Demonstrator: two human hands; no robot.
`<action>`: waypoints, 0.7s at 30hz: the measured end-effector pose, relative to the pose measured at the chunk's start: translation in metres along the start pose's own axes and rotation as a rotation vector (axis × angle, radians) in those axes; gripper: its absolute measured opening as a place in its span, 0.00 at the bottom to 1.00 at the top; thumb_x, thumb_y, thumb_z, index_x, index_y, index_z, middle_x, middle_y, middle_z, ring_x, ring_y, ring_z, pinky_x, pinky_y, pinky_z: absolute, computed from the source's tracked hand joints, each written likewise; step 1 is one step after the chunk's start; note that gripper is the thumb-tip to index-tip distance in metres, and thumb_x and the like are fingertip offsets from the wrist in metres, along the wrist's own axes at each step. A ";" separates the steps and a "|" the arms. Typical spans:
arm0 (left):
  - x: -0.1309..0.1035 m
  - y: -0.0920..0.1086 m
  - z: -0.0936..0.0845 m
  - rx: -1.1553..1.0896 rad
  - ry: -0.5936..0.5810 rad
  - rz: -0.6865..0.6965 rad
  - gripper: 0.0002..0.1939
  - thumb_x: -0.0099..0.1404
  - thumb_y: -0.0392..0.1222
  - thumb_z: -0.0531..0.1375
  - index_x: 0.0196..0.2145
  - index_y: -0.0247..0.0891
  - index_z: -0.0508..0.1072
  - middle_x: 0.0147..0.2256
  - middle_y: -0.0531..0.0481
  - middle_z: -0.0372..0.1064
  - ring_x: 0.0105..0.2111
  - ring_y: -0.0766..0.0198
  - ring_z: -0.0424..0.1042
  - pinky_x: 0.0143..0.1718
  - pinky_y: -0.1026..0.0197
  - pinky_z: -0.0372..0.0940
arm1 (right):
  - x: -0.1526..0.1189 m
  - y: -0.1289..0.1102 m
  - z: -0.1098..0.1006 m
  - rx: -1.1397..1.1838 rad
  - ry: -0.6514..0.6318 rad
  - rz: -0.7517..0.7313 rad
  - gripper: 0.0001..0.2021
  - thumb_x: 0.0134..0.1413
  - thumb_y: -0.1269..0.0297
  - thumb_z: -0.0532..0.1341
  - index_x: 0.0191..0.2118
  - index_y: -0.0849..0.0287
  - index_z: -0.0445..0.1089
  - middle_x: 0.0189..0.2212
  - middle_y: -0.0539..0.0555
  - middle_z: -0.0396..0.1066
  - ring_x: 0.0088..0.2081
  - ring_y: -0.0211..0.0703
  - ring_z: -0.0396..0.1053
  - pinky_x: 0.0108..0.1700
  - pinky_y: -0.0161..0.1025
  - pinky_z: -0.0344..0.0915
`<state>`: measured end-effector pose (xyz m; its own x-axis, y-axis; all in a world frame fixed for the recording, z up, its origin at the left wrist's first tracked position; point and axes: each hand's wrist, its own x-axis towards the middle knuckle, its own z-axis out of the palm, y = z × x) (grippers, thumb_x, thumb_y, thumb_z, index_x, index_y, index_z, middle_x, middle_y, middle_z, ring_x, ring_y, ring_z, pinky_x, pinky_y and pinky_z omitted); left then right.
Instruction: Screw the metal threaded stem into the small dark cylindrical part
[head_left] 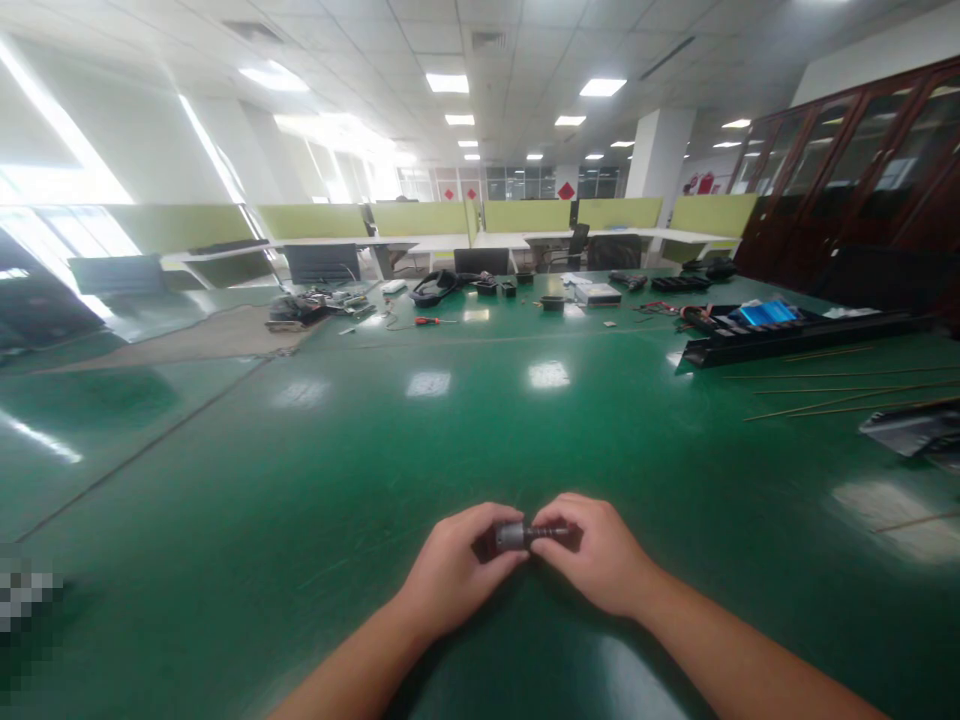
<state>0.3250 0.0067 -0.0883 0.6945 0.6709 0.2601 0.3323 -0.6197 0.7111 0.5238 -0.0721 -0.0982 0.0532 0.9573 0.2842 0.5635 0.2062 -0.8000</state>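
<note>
Ceiling lights [448, 84] are mirrored in the glossy green bench [487, 430]. At its near part, a small grey cylinder [511, 537] with a dark ridged shaft [551, 532] is held: the body is pinched by the fingers of the left hand [456, 558], the shaft by those of the right hand [604, 552]. Whether the bench is touched cannot be told. If either pinch were loosened, the piece could be dropped and sent rolling across the smooth top; by uneven pressure, the shaft could be skewed. Well apart, a screwdriver [428, 321] and thin rods [847, 390] are left untouched.
</note>
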 end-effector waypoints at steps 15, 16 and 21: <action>-0.001 -0.001 0.000 0.001 0.027 0.050 0.11 0.61 0.39 0.64 0.43 0.42 0.75 0.38 0.51 0.75 0.37 0.61 0.73 0.39 0.62 0.67 | 0.000 -0.002 -0.001 -0.006 0.008 0.004 0.02 0.52 0.69 0.66 0.33 0.57 0.76 0.30 0.50 0.74 0.34 0.42 0.70 0.37 0.37 0.62; -0.001 0.000 0.000 -0.001 0.031 0.059 0.11 0.61 0.39 0.64 0.43 0.42 0.75 0.38 0.51 0.75 0.37 0.62 0.73 0.40 0.62 0.67 | 0.000 -0.002 -0.001 -0.004 0.010 0.002 0.02 0.52 0.69 0.66 0.33 0.57 0.76 0.30 0.50 0.74 0.34 0.42 0.70 0.37 0.37 0.62; -0.001 0.001 0.000 0.004 0.051 0.096 0.10 0.62 0.38 0.64 0.42 0.42 0.74 0.38 0.50 0.75 0.38 0.62 0.73 0.40 0.62 0.66 | 0.000 -0.002 -0.001 0.005 0.015 -0.001 0.01 0.52 0.69 0.66 0.33 0.57 0.75 0.30 0.50 0.73 0.34 0.42 0.69 0.37 0.37 0.62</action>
<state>0.3240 0.0056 -0.0880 0.6898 0.6282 0.3600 0.2686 -0.6838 0.6785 0.5241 -0.0728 -0.0963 0.0652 0.9539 0.2930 0.5598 0.2081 -0.8021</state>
